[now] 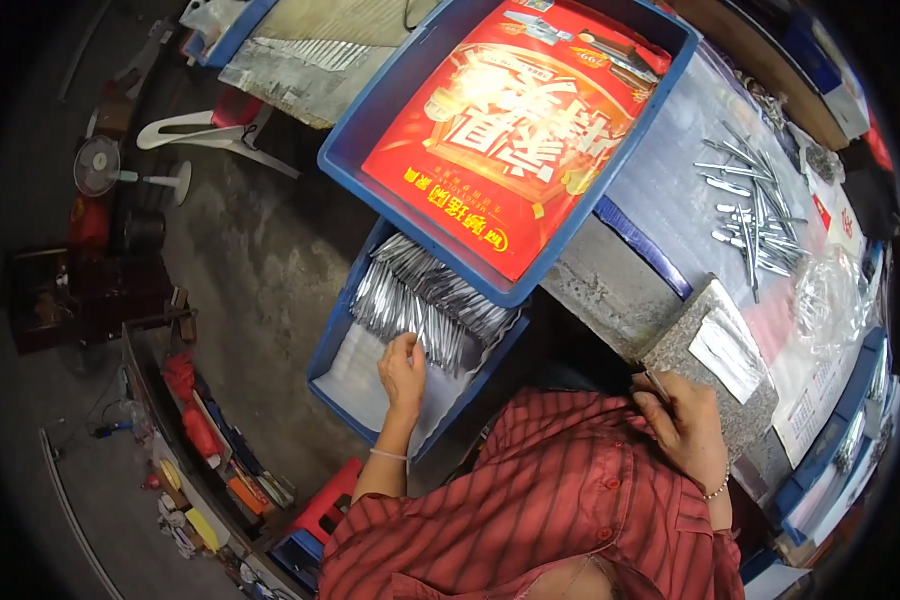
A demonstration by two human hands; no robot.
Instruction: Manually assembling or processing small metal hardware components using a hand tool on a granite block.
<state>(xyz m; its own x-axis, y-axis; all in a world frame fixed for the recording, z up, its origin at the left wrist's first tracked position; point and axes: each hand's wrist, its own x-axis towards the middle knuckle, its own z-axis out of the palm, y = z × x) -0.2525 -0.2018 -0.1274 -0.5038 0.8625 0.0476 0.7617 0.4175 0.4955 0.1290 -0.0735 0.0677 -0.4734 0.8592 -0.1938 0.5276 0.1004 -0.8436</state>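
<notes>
My left hand [402,375] reaches into a lower blue bin [335,350]. Its fingers are bent together at the near edge of densely layered slim silver metal pieces [410,300], and one piece seems to stand between the fingertips. Pale sheeting [360,375] lines the bin beside them. My right hand [685,420] is closed at the edge of a speckled stone slab [715,300]; a thin dark edge shows by its fingers, but what it holds is hard to make out. On the slab lies a crinkled silvery-white sheet [727,355].
An upper blue bin [515,295] holding a red printed package [530,120] overhangs the lower one. Loose silver pieces [755,215] lie scattered on the bench at right, near clear plastic bags [828,300]. A white fan [98,165] and red stool [328,500] stand at left.
</notes>
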